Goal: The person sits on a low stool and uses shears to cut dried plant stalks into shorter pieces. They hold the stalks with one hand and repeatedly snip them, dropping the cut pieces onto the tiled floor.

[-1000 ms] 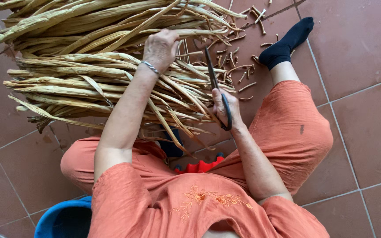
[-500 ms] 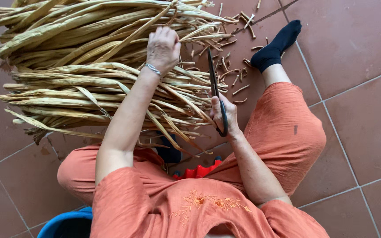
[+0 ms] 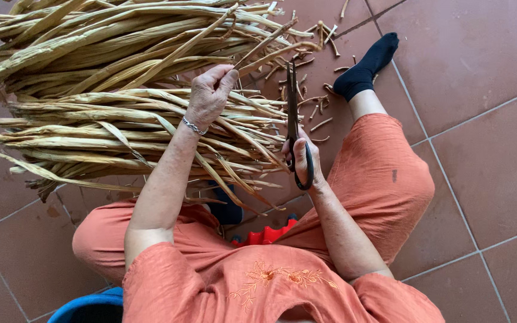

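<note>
dried leaf pile point(image 3: 121, 90) cut off top and left; blue tub point(image 3: 91, 308) cut off bottom.

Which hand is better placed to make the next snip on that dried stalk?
Right, most likely. The right hand holds the black scissors, blades pointing toward the stalk ends. The left hand is busy gripping a dried stalk from the pile.

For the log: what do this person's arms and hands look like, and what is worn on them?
Both forearms are bare from short orange sleeves down; the top carries orange embroidery on the front. The left hand has a thin silver chain bracelet at the wrist. The right hand shows no glove, and any ring or watch cannot be made out.
</note>
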